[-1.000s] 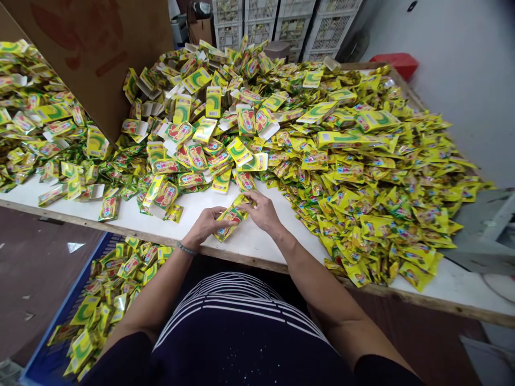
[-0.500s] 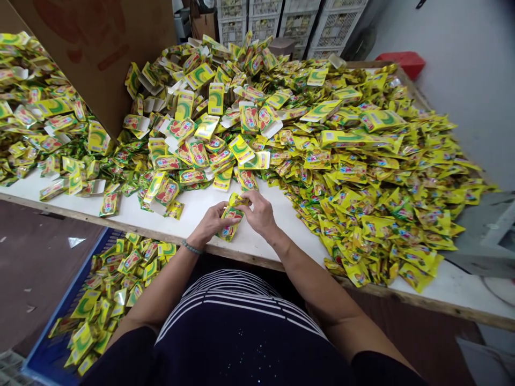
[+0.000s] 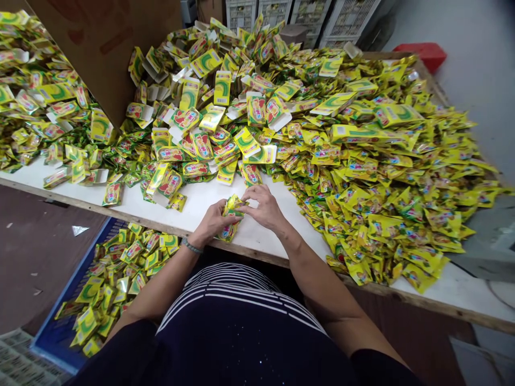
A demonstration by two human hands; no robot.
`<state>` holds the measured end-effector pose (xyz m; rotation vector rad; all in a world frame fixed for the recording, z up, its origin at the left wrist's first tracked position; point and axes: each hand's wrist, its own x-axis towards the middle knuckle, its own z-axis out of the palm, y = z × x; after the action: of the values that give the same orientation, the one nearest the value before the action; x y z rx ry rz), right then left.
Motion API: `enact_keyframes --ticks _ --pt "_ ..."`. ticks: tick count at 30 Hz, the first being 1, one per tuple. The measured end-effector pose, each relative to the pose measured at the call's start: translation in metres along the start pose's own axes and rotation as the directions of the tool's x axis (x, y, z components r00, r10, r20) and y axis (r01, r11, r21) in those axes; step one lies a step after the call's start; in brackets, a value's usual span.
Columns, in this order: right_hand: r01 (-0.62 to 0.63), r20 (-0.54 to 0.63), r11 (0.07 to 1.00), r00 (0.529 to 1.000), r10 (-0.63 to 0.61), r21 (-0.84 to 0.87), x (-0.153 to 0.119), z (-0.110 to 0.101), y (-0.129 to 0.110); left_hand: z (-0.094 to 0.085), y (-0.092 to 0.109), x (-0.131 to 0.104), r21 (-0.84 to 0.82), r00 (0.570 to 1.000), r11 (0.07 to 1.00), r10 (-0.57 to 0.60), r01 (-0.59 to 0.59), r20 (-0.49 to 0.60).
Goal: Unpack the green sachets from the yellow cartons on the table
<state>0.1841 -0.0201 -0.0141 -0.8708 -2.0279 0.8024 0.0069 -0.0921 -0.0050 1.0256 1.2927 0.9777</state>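
My left hand [image 3: 211,222] is closed around a small yellow-green candy box [image 3: 229,231], held tilted just above the table's front edge. The thumb lies across its printed face. At the box's upper end, my right hand [image 3: 265,210] has thumb and forefinger on a crinkled yellow part, either a wrapper or a flap; I cannot tell which. Beyond my hands lies a heap of similar boxes [image 3: 201,145], several with end flaps raised. To the right spreads a large pile of shiny yellow candy packets [image 3: 382,209].
A blue crate [image 3: 66,308] with filled boxes stands below the table edge at left. A brown cardboard sheet [image 3: 100,48] rises from the heap. White plastic crates [image 3: 350,19] are stacked behind. A red object [image 3: 428,56] is at the far right corner.
The view has shifted slightly. My right hand's fingers have spread a little at the box's upper end. My left hand keeps its hold on the box.
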Motion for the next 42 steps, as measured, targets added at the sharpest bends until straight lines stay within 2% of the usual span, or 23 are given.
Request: enact_keyframes --ticks 6,11,17,22,26,29,32,35,38,42 --pt "-0.027 0.003 0.999 1.000 0.027 -0.034 0.002 0.006 0.002 -0.002 -0.008 0.001 0.104 0.999 0.994 0.045 -0.042 -0.027" --pt "-0.041 -0.029 0.998 0.999 0.039 -0.054 0.000 0.017 -0.001 0.000 -0.006 -0.002 0.005 0.999 0.999 0.039 -0.039 -0.034" --pt "-0.024 0.167 0.999 0.986 0.018 0.029 -0.006 0.027 -0.002 0.001 -0.002 -0.003 -0.111 0.999 0.994 0.010 -0.015 -0.042" --pt "-0.050 0.215 0.999 0.975 0.049 -0.001 -0.006 0.038 0.002 -0.012 -0.007 -0.012 -0.019 0.997 1.000 0.011 -0.012 -0.075" --pt "-0.047 0.245 0.999 0.968 0.048 -0.010 -0.002 0.042 0.001 -0.023 -0.014 -0.021 -0.093 0.998 0.996 -0.022 0.016 -0.067" --pt "-0.083 0.191 0.994 0.979 0.069 0.064 -0.001 0.037 0.001 -0.025 -0.018 -0.024 -0.115 0.994 0.993 0.005 -0.018 -0.109" --pt "-0.171 0.111 0.961 0.983 0.149 0.216 -0.004 0.030 0.003 -0.024 -0.019 -0.025 -0.129 0.986 0.989 0.058 -0.078 -0.154" --pt "-0.232 0.220 0.921 0.961 0.167 0.315 -0.008 0.028 0.003 -0.023 -0.018 -0.028 -0.082 0.986 0.992 0.083 -0.096 -0.142" --pt "-0.251 0.314 0.915 0.938 0.148 0.317 -0.011 0.035 0.003 -0.024 -0.016 -0.029 0.009 0.990 0.995 0.102 -0.101 -0.099" --pt "-0.305 0.233 0.894 0.943 0.236 0.329 -0.012 0.041 0.002 -0.026 -0.017 -0.027 0.006 0.995 0.997 0.082 -0.082 -0.060"
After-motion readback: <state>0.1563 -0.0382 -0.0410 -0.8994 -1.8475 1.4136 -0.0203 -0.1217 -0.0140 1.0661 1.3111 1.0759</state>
